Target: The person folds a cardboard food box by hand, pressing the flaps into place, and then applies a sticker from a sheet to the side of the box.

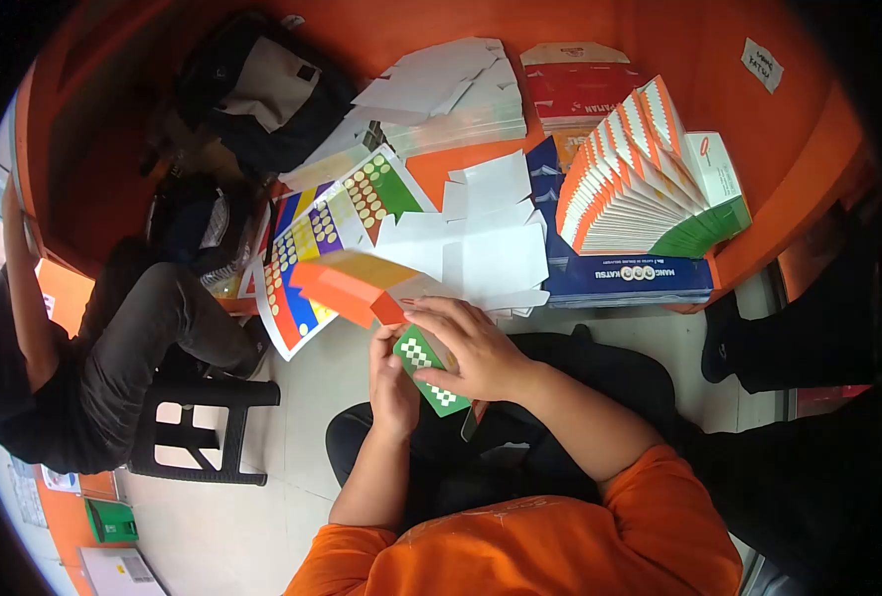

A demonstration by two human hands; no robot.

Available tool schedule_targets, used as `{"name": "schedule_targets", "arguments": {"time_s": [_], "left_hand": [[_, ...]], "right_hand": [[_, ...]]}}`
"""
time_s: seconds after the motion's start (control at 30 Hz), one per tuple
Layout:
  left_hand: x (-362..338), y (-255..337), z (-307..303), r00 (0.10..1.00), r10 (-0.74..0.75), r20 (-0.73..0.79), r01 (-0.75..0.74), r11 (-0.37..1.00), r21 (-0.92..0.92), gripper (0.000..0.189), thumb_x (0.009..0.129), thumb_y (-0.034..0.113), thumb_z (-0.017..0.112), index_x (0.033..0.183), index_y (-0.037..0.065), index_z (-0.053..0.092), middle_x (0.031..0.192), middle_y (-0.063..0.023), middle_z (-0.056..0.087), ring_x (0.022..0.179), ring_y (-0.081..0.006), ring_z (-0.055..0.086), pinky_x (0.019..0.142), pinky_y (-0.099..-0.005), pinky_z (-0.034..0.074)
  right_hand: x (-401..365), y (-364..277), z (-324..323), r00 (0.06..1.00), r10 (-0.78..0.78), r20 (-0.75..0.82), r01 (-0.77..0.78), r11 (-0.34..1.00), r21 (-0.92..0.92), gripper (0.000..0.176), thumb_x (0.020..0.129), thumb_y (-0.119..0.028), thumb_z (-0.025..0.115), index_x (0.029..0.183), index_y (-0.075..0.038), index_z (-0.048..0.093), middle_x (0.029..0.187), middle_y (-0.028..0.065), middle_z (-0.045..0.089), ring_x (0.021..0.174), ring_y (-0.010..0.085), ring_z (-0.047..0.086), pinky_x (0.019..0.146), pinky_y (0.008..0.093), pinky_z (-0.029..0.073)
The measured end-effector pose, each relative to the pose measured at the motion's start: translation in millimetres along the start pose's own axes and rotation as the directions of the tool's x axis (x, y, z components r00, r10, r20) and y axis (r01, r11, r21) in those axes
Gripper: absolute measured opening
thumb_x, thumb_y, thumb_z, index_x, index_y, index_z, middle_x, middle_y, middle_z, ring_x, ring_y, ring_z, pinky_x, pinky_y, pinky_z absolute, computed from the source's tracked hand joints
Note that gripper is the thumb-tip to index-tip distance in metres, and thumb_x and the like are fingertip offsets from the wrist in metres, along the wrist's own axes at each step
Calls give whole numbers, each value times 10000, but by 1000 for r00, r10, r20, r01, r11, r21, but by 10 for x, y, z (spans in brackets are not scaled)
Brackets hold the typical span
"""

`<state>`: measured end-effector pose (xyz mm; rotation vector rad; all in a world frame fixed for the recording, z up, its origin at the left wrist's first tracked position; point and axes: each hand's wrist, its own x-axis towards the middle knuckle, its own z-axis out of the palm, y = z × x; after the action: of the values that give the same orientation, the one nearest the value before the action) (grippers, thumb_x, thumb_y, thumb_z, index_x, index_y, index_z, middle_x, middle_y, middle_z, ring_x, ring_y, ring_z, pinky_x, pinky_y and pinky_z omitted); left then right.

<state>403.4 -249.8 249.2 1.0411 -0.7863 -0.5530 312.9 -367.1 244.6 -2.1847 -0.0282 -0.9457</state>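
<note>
A partly folded carton (431,372), orange, white and green with a white checker pattern, is held over my lap. My left hand (393,387) grips its near left side, fingers wrapped round the edge. My right hand (471,348) lies over the top and right side, with the fingers bent onto the panel and the thumb on the green part. The orange flaps (347,288) stick out toward the upper left. Beyond the hands, flat white cardboard blanks (481,238) lie on the orange table.
Fanned orange-and-green cartons (630,189) stand on blue printed boxes (630,278) at the right. White blanks (461,99) and a red box (580,89) are behind. A colorful sheet (312,238) and dark bag (262,89) lie left. Another person (133,368) sits by a black stool (203,432).
</note>
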Motion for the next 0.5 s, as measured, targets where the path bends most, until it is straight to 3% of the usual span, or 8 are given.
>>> {"name": "schedule_targets", "arguments": {"time_s": [0.1, 0.17, 0.23, 0.3, 0.33, 0.37, 0.4, 0.5], "left_hand": [[14, -32, -36, 971, -209, -113, 185, 964, -193, 504, 920, 437, 328, 1184, 17, 414, 1176, -109, 459, 1124, -186, 405, 973, -337, 286], [61, 13, -69, 956, -254, -147, 226, 957, -182, 427, 924, 352, 402, 1203, 29, 414, 1146, -100, 493, 1086, -174, 445, 943, -314, 327], [75, -41, -173, 918, -299, -262, 338, 934, 118, 383, 910, 243, 477, 1221, 32, 401, 1090, -84, 535, 1030, -186, 489, 903, -293, 364], [63, -76, -174, 936, -228, -267, 268, 956, 121, 334, 866, 113, 544, 1174, 25, 449, 1011, -60, 574, 940, -175, 532, 838, -285, 411], [47, -35, -113, 987, -45, -153, 116, 860, 497, 252, 832, 91, 576, 1061, 27, 492, 955, -68, 573, 874, -195, 552, 762, -301, 426], [39, 1, -61, 996, 87, 28, -76, 622, 779, 172, 798, 69, 608, 949, 29, 536, 899, -77, 571, 809, -215, 571, 686, -317, 440], [35, 19, -36, 964, 162, 212, -263, 432, 863, 208, 715, 13, 645, 906, 21, 561, 866, -113, 571, 771, -274, 581, 660, -332, 448], [-15, 25, 32, 930, 163, 330, -364, 272, 891, 273, 678, -18, 655, 933, 19, 565, 874, -136, 580, 770, -320, 577, 651, -341, 460]], "right_hand": [[-36, 82, 62, 994, 24, 110, -24, 1000, -4, 587, 733, -291, 655, 1223, -84, 409, 1246, 105, 391, 1144, 290, 402, 941, 417, 337], [-44, 87, 109, 994, -7, 113, 10, 1000, -24, 572, 739, -290, 653, 1213, -79, 414, 1231, 109, 398, 1118, 296, 424, 928, 415, 352], [-45, 92, 122, 993, -37, 114, 42, 998, -45, 557, 746, -290, 650, 1203, -73, 419, 1215, 114, 405, 1091, 301, 446, 914, 413, 368], [-17, 99, 99, 989, 80, 125, -97, 985, 144, 559, 764, -271, 650, 1211, -55, 393, 1166, 145, 415, 1005, 309, 500, 855, 388, 419], [-12, 63, 78, 981, 175, 89, -192, 945, 263, 557, 773, -260, 649, 1210, -45, 379, 1138, 160, 421, 966, 306, 520, 825, 374, 434], [-5, 9, 41, 960, 272, 63, -275, 883, 381, 556, 781, -249, 648, 1210, -35, 365, 1110, 175, 427, 926, 303, 539, 795, 361, 450], [26, -68, -30, 958, 285, 42, -278, 875, 397, 538, 791, -225, 642, 1196, -23, 352, 1081, 189, 433, 919, 279, 544, 778, 344, 452], [-8, -19, 56, 962, 237, -136, -195, 944, 265, 476, 807, -203, 620, 1164, -16, 366, 1061, 178, 445, 879, 268, 561, 746, 338, 460]]}}
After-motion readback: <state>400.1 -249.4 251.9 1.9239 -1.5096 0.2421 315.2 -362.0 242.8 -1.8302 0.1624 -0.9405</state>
